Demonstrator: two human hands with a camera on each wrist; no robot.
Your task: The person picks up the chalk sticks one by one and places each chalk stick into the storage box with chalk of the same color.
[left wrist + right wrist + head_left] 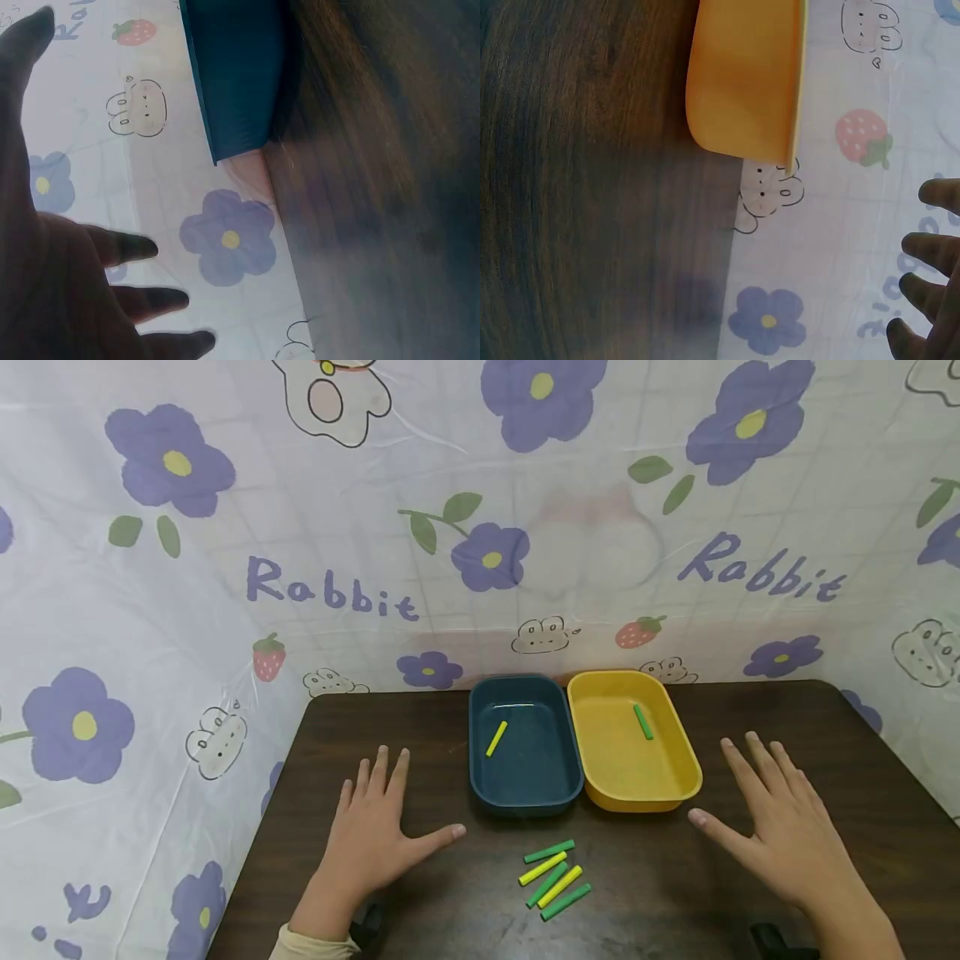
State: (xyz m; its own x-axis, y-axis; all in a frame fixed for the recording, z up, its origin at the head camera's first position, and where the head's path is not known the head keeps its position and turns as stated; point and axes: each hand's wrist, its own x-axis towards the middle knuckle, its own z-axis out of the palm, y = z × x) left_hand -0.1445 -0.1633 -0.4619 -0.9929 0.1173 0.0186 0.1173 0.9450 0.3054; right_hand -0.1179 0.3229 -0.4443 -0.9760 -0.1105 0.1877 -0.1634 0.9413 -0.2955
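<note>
My left hand (pixel 378 831) hovers with fingers spread to the left of the dark blue tray (pixel 528 772), holding nothing. Likewise spread and holding nothing, my right hand (pixel 783 835) is to the right of the yellow tray (pixel 618 768). The trays stand side by side. One short yellow stick (pixel 497 738) lies in the blue tray, and a short green stick (pixel 642 722) in the yellow one. In front of the trays, between the hands, three green sticks (pixel 566 902) and two yellow sticks (pixel 543 868) lie slanted close together. Both wrist views show the fingers apart from the trays.
Everything stands on a dark wood-grain table (pixel 442 910) with rounded far corners. Behind it and at the sides hangs a white cloth (pixel 337 527) printed with purple flowers, rabbits and strawberries. Both trays are close to the table's far edge.
</note>
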